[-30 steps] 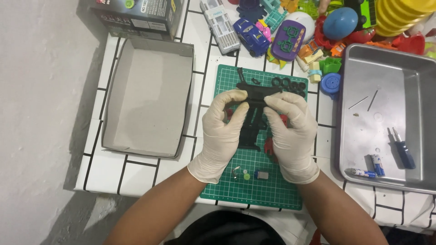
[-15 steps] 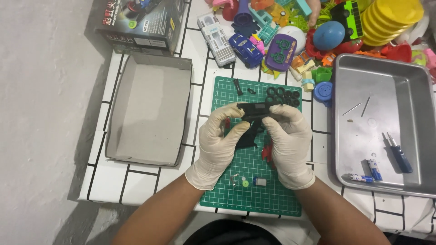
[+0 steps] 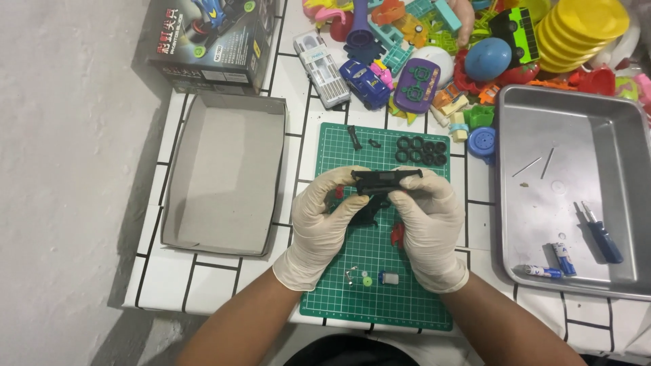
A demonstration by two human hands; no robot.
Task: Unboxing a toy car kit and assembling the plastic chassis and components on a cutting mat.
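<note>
Left hand (image 3: 324, 227): gloved, fingers curling around the left end of the black plastic toy part (image 3: 383, 181) and gripping it.
Right hand (image 3: 427, 227): gloved too — pinching the right end of the same part, thumb on the near side.
Black plastic toy part: being held between both hands just above the green cutting mat (image 3: 380, 298), near its middle.
Mat contents: small black tyres (image 3: 422, 150) are lying in a cluster at the far edge; a red piece (image 3: 398, 234) is sitting beside the right hand; tiny bits are resting near the wrists.
Left of mat: an open cardboard box tray (image 3: 224, 179) on the tiled worktop (image 3: 210, 281).
Right of mat: a metal tray (image 3: 576, 196) holding a blue screwdriver (image 3: 602, 234) and batteries (image 3: 553, 261).
Far edge: a heap of colourful toys (image 3: 475, 47) — touching the tray's rim.
</note>
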